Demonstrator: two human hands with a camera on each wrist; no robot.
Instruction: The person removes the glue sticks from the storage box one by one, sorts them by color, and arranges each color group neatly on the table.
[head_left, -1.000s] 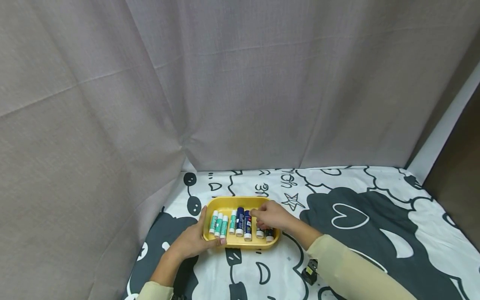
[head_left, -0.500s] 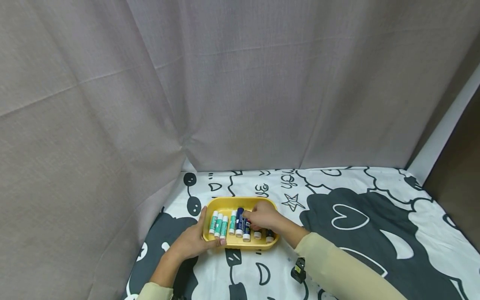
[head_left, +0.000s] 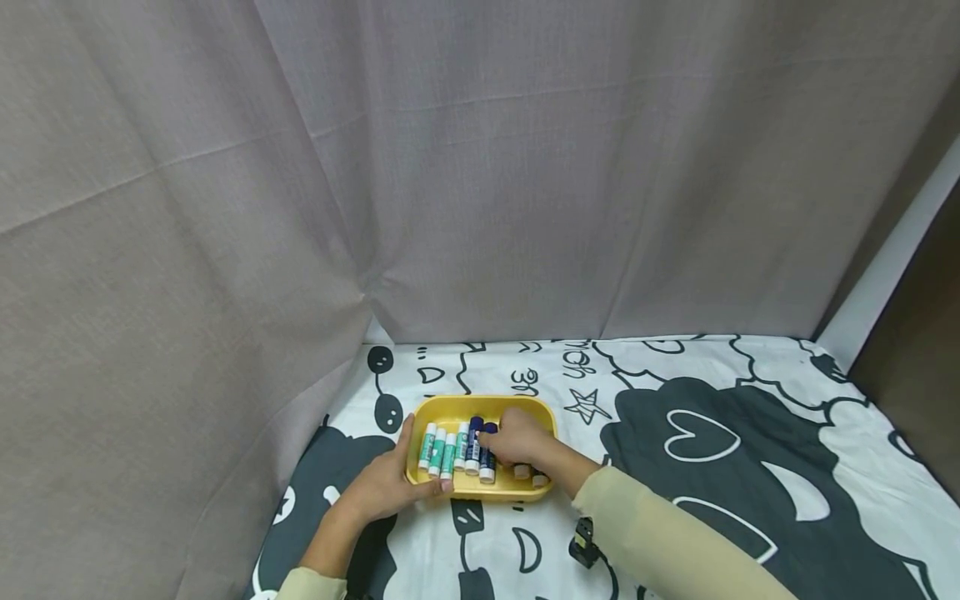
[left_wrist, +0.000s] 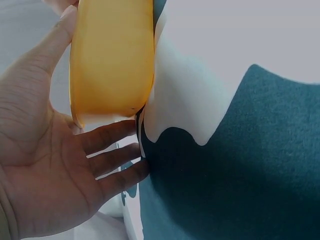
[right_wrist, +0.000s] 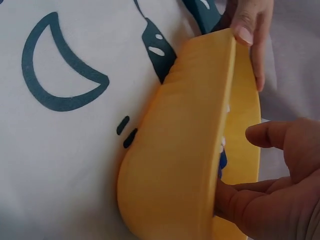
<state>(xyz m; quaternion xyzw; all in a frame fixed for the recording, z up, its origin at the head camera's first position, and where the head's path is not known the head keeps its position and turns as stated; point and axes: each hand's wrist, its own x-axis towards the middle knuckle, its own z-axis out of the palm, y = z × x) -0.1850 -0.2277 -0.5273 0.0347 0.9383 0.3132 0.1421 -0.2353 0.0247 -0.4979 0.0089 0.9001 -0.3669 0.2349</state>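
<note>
Our right hand point(head_left: 519, 437), its grasp unclear, has slid dark-blue cylindrical sticks point(head_left: 472, 452) toward green-and-white cylindrical sticks point(head_left: 448, 457), tightening their spacing. Our straight-fingered left hand point(head_left: 384, 485) braces the yellow plastic tray point(head_left: 498, 493).

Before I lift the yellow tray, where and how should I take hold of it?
Probably grip the yellow tray by its rim at both short ends, coming in from outside: it is long, its walls stand raised, tubes lie inside, and the left hand touches the left end.
</note>
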